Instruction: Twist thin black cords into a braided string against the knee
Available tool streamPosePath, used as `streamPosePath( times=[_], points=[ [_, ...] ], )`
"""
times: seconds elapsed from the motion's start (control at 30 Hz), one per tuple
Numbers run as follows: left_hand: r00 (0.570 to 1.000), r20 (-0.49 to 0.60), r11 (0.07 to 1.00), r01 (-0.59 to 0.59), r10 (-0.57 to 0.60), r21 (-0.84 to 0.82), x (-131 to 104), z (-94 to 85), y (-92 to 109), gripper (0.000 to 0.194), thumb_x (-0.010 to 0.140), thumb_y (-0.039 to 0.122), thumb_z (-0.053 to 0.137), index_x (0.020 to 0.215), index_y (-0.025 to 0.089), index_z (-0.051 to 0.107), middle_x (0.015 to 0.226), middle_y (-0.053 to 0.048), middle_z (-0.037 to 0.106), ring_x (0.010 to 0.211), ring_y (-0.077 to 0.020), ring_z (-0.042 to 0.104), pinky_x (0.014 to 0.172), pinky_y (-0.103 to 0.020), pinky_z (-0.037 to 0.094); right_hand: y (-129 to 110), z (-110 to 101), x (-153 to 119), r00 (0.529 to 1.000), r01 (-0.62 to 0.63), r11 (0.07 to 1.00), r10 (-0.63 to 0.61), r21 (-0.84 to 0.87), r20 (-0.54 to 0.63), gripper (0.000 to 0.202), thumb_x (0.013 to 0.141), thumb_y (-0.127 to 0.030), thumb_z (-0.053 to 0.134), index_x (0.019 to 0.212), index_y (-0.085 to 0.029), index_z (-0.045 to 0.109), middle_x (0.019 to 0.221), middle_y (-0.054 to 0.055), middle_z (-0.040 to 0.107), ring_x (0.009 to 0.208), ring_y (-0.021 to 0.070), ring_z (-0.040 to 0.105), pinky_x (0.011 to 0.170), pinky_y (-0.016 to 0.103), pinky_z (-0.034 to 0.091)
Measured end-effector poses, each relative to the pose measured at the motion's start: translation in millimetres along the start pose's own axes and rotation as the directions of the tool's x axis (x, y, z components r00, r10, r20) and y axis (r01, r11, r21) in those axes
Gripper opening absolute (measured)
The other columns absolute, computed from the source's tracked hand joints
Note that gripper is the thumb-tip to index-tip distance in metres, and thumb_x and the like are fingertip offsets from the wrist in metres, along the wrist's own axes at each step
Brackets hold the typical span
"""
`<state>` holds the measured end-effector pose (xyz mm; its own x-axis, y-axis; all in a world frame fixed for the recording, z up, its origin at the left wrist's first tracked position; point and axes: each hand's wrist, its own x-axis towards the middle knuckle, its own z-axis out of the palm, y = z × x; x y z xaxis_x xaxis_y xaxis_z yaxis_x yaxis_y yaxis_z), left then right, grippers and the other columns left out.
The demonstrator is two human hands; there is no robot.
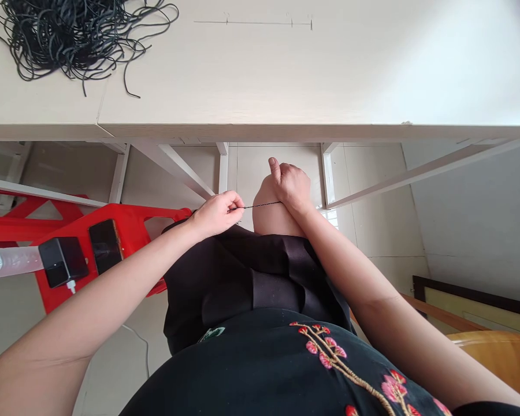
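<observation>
A thin black cord point(262, 204) stretches nearly level between my two hands, above my lap. My left hand point(220, 214) is closed, pinching the cord between thumb and fingertips. Over my bare knee point(266, 211) lies my right hand point(292, 184), back upward, with its thumb standing apart. Its other fingers bend over the far side of the knee and are mostly hidden. The cord's right end passes beneath the heel of this hand, where I lose sight of it. A tangled heap of black cord point(69, 43) rests on the table at upper left.
The pale table's front edge point(260, 132) crosses ahead of my hands, with pencil marks point(260, 22) on its top. To the left, a red plastic stool point(132, 216) holds a phone point(105, 245), a black box-like device point(63, 262) and a clear bottle point(19, 260). A wooden chair point(498, 352) stands right.
</observation>
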<state>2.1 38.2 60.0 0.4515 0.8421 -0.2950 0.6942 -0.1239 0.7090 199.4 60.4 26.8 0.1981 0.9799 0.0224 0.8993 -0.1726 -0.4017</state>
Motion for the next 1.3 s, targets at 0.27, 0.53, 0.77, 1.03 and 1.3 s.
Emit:
streamPosePath(
  times=[0.27, 0.53, 0.77, 1.03, 1.3],
  points=[
    [0.999, 0.02, 1.0, -0.025, 0.025, 0.0, 2.5, -1.1, -0.3, 0.015, 0.081, 0.033, 0.043, 0.074, 0.021, 0.05, 0.06, 0.003, 0.049, 0.055, -0.0103, 0.044, 0.052, -0.023, 0.036, -0.9, -1.1, 1.1, 1.0, 0.004, 1.0, -0.003, -0.015, 0.025, 0.069, 0.09, -0.059, 0.007, 0.067, -0.017, 0.058, 0.07, 0.009, 0.059, 0.067, 0.0184, 0.055, 0.06, 0.029, 0.036],
    [0.997, 0.07, 0.995, 0.018, -0.012, -0.093, 3.5, -1.7, 3.9, 0.029, 0.083, 0.042, 0.041, 0.071, 0.019, 0.055, 0.066, 0.0, 0.055, 0.061, -0.0127, 0.048, 0.057, -0.026, 0.039, -0.1, 0.4, 1.7, 1.0, 0.004, 1.0, -0.003, -0.02, 0.013, 0.069, 0.091, -0.058, 0.008, 0.067, -0.017, 0.058, 0.069, 0.008, 0.059, 0.066, 0.0182, 0.055, 0.059, 0.029, 0.035],
    [0.987, 0.124, 0.97, 0.13, -0.105, -0.206, -1.2, -0.5, 2.9, 0.012, 0.075, 0.03, 0.051, 0.085, 0.023, 0.048, 0.059, 0.005, 0.05, 0.053, -0.0115, 0.045, 0.053, -0.026, 0.036, 0.1, -0.1, 1.6, 1.0, 0.003, 1.0, -0.003, -0.011, 0.005, 0.069, 0.09, -0.059, 0.008, 0.066, -0.017, 0.057, 0.068, 0.008, 0.059, 0.065, 0.0178, 0.054, 0.06, 0.029, 0.035],
    [0.997, 0.077, 0.982, 0.01, 0.005, -0.188, 1.4, 3.3, 0.3, 0.007, 0.081, 0.03, 0.043, 0.082, 0.023, 0.045, 0.055, 0.007, 0.036, 0.05, -0.0102, 0.036, 0.052, -0.024, 0.033, -0.5, -0.8, 1.7, 1.0, -0.005, 1.0, 0.005, -0.016, 0.018, 0.068, 0.09, -0.058, 0.008, 0.067, -0.017, 0.057, 0.072, 0.009, 0.06, 0.067, 0.0179, 0.055, 0.059, 0.029, 0.034],
    [0.997, 0.057, 0.998, -0.048, 0.05, -0.029, 4.9, 3.1, 4.0, 0.016, 0.082, 0.03, 0.041, 0.075, 0.019, 0.05, 0.082, -0.001, 0.052, 0.071, -0.0124, 0.047, 0.067, -0.025, 0.04, -0.1, -1.2, 2.0, 1.0, -0.01, 1.0, 0.01, -0.005, 0.02, 0.069, 0.09, -0.059, 0.007, 0.067, -0.017, 0.057, 0.07, 0.008, 0.059, 0.067, 0.0174, 0.055, 0.06, 0.028, 0.035]
  ],
)
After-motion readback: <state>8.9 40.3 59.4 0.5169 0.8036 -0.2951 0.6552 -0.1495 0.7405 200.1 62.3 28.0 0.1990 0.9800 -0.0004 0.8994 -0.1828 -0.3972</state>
